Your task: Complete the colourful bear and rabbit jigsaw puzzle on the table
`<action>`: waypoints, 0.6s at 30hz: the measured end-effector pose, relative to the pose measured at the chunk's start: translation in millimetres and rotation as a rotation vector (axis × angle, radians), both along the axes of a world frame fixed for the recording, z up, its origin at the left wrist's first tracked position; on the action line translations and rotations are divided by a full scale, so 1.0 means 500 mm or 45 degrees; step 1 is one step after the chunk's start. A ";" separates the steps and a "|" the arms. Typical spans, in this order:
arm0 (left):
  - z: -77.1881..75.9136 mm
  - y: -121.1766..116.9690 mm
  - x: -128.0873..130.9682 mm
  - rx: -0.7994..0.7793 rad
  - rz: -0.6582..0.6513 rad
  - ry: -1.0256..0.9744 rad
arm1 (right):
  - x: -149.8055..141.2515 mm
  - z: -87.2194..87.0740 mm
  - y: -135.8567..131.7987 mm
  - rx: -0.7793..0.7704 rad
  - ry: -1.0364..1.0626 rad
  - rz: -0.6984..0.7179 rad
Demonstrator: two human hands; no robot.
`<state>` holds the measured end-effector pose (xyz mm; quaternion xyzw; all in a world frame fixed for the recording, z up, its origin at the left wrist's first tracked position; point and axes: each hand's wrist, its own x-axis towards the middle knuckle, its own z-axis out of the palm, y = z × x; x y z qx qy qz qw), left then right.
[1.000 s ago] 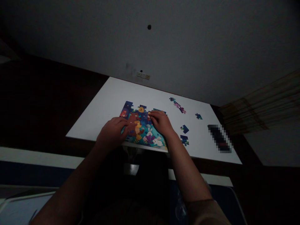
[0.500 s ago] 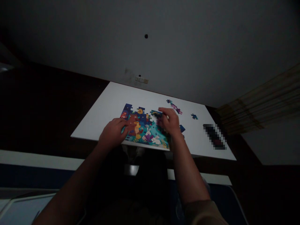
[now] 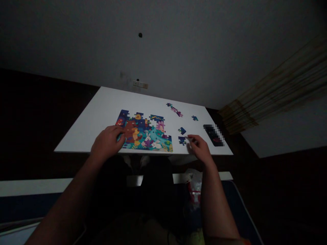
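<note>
A partly joined jigsaw puzzle point(image 3: 138, 132) with a bear, rabbits and plants lies near the front edge of the white table. My left hand point(image 3: 108, 141) rests on its left side, fingers spread over the border, holding nothing. To the puzzle's right, my right hand point(image 3: 200, 148) hovers low with thumb and forefinger apart. Its fingertips are just beside a loose dark blue puzzle piece point(image 3: 182, 140); I cannot tell whether they touch it. Another blue corner-like piece point(image 3: 182, 130) lies slightly farther back.
Several purple and pink pieces point(image 3: 176, 111) lie at the back of the table point(image 3: 84, 119). One blue piece point(image 3: 195, 118) sits farther right, near a pixelated dark object point(image 3: 214, 135). The wall point(image 3: 163, 58) stands behind; a plastic bag point(image 3: 194, 187) is below the front edge.
My right hand has moved off the puzzle's upper right to the loose pieces on the right. A pink section now shows where it was. My view has shifted right.
</note>
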<state>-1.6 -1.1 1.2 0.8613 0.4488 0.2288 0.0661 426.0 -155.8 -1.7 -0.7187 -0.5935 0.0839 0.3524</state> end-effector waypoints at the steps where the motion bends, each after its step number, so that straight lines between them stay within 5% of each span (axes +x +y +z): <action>1: -0.001 0.000 0.000 0.000 0.005 0.001 | -0.003 -0.007 -0.002 -0.013 -0.026 0.018; 18: 0.004 -0.002 -0.001 -0.013 0.013 0.031 | -0.018 -0.015 0.009 -0.195 -0.054 0.045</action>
